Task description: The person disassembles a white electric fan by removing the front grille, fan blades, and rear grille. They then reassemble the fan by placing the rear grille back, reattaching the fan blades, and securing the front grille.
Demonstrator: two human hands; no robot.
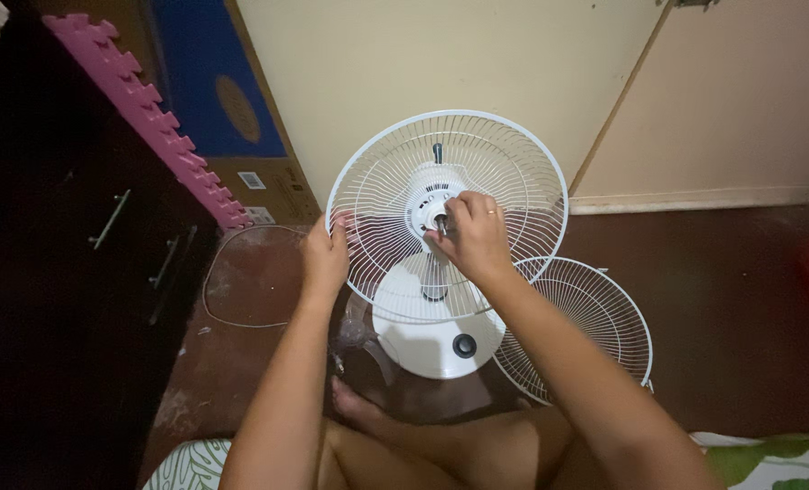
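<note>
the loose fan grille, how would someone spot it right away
Start at the white fan on the dark red floor. The loose fan grille lies just right of its base, under the right hand's forearm. Unlike the rear grille gripped by the left hand, it has no motor hub.

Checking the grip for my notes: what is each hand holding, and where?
Left hand grips the white fan guard at its left rim; right hand pinches the hub at its centre.

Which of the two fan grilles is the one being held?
The larger-looking grille, mounted on the fan body: the left hand grips its rim and the right hand is at its hub. The other grille lies loose on the floor, untouched.
</note>
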